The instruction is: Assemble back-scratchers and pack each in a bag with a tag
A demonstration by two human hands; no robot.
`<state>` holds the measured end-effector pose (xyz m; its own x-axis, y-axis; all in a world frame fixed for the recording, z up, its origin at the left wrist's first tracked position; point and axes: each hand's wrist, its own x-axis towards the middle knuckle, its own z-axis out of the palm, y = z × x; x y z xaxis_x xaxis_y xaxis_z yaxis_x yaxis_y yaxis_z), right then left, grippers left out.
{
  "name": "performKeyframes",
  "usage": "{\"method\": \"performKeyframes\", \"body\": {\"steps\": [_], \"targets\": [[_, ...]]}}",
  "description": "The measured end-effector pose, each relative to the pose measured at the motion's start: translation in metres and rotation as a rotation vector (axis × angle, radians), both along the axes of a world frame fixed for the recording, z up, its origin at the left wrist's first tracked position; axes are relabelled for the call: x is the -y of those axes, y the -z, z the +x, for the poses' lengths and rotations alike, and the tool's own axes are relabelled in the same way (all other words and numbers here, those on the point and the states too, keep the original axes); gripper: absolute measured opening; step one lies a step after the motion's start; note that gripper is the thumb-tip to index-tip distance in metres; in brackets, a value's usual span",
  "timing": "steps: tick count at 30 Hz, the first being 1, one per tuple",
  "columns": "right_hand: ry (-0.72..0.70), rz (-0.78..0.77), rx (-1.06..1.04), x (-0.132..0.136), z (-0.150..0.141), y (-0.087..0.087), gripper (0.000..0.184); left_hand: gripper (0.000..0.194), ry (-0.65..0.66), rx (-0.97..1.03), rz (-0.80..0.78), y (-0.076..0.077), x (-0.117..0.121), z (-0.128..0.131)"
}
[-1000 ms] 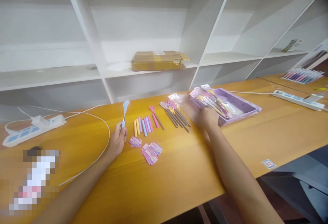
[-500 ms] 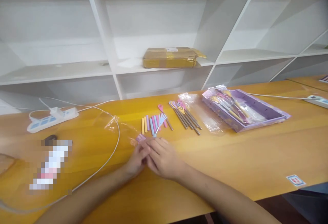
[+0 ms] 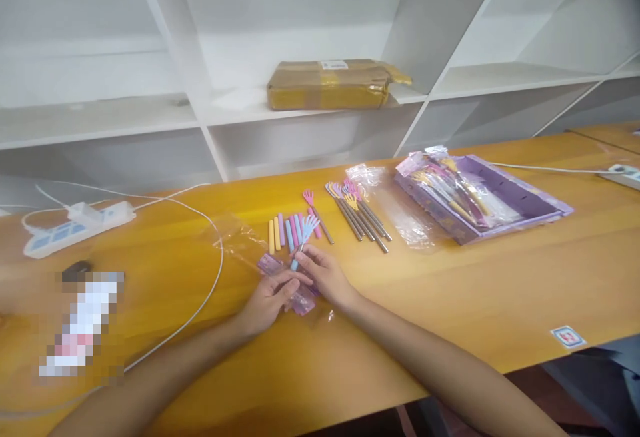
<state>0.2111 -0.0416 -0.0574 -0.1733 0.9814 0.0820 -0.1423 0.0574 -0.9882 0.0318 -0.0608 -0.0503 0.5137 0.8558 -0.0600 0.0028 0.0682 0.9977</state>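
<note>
A light-blue back scratcher [image 3: 310, 225] with a hand-shaped head stands tilted between my hands, head away from me. My right hand [image 3: 327, 278] pinches it just below the head. My left hand [image 3: 267, 302] closes around its lower handle end, which the fingers partly hide. Under and beside the hands lie a clear wrapper with a purple label [image 3: 270, 264] and another purple-edged wrapper piece [image 3: 303, 302]. Just beyond are loose coloured handle tubes [image 3: 281, 230] in yellow, purple, blue and pink. A pink-headed scratcher rod [image 3: 320, 214] rests to their right.
Several metal-rod scratchers [image 3: 363, 217] lie grouped at centre right. Clear plastic bags [image 3: 407, 224] sit beside a purple tray [image 3: 530, 214] containing wrapped scratchers. A power strip [image 3: 80, 227] and white cable [image 3: 220, 264] are at left. A cardboard box [image 3: 327, 87] stands on the shelf.
My hands have come apart a little, exposing the blue handle and the purple-edged wrapper below. My right hand has shifted up toward the scratcher's head. The camera view has tilted slightly downward.
</note>
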Motion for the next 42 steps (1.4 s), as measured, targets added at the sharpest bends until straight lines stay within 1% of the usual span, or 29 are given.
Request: {"method": "performKeyframes", "body": {"steps": [2, 3, 5, 6, 7, 8, 9, 12, 14, 16, 17, 20, 23, 25, 30, 35, 39, 42], "targets": [[0.133, 0.044, -0.074, -0.004, 0.011, -0.010, 0.038, 0.040, -0.088, -0.042, 0.129, -0.007, -0.006, -0.003], [0.229, 0.085, -0.112, -0.006, 0.018, -0.016, 0.035, 0.038, -0.158, -0.028, 0.149, -0.010, -0.011, -0.006], [0.410, 0.163, -0.148, -0.009, 0.031, -0.028, 0.030, 0.035, -0.305, 0.045, 0.103, -0.017, -0.022, -0.014], [0.460, 0.198, -0.133, -0.008, 0.036, -0.033, 0.029, 0.034, -0.368, 0.090, 0.066, -0.022, -0.027, -0.018], [0.473, 0.234, -0.092, -0.007, 0.040, -0.036, 0.028, 0.033, -0.422, 0.132, 0.039, -0.026, -0.033, -0.023], [0.455, 0.281, -0.026, -0.004, 0.042, -0.038, 0.028, 0.033, -0.466, 0.167, 0.033, -0.032, -0.038, -0.027], [0.399, 0.342, 0.068, 0.000, 0.043, -0.039, 0.029, 0.033, -0.505, 0.194, 0.045, -0.038, -0.042, -0.032], [0.159, 0.590, 0.428, 0.011, 0.039, -0.033, 0.027, 0.031, -0.583, 0.231, 0.118, -0.056, -0.048, -0.042], [0.048, 0.735, 0.637, 0.016, 0.034, -0.026, 0.025, 0.028, -0.622, 0.231, 0.161, -0.067, -0.050, -0.047], [0.034, 0.813, 0.767, 0.018, 0.031, -0.021, 0.026, 0.026, -0.654, 0.238, 0.173, -0.074, -0.050, -0.051], [0.041, 0.825, 0.796, 0.017, 0.030, -0.020, 0.026, 0.026, -0.666, 0.245, 0.170, -0.076, -0.050, -0.052], [0.053, 0.756, 0.747, 0.012, 0.029, -0.020, 0.025, 0.029, -0.690, 0.270, 0.142, -0.080, -0.050, -0.053], [0.019, 0.687, 0.687, 0.007, 0.031, -0.021, 0.024, 0.032, -0.705, 0.299, 0.102, -0.080, -0.049, -0.050], [0.021, 0.696, 0.680, 0.007, 0.033, -0.020, 0.023, 0.036, -0.714, 0.327, 0.060, -0.079, -0.048, -0.048], [0.117, 0.725, 0.676, 0.006, 0.042, -0.016, 0.024, 0.038, -0.754, 0.346, 0.028, -0.077, -0.050, -0.047], [0.081, 0.809, 0.753, 0.001, 0.048, -0.017, 0.021, 0.039, -0.733, 0.334, 0.015, -0.073, -0.053, -0.048], [0.047, 0.803, 0.770, 0.000, 0.046, -0.013, 0.020, 0.039, -0.718, 0.326, 0.040, -0.073, -0.052, -0.047], [0.058, 0.810, 0.747, 0.000, 0.046, -0.012, 0.020, 0.041, -0.708, 0.332, -0.016, -0.072, -0.052, -0.046]]}}
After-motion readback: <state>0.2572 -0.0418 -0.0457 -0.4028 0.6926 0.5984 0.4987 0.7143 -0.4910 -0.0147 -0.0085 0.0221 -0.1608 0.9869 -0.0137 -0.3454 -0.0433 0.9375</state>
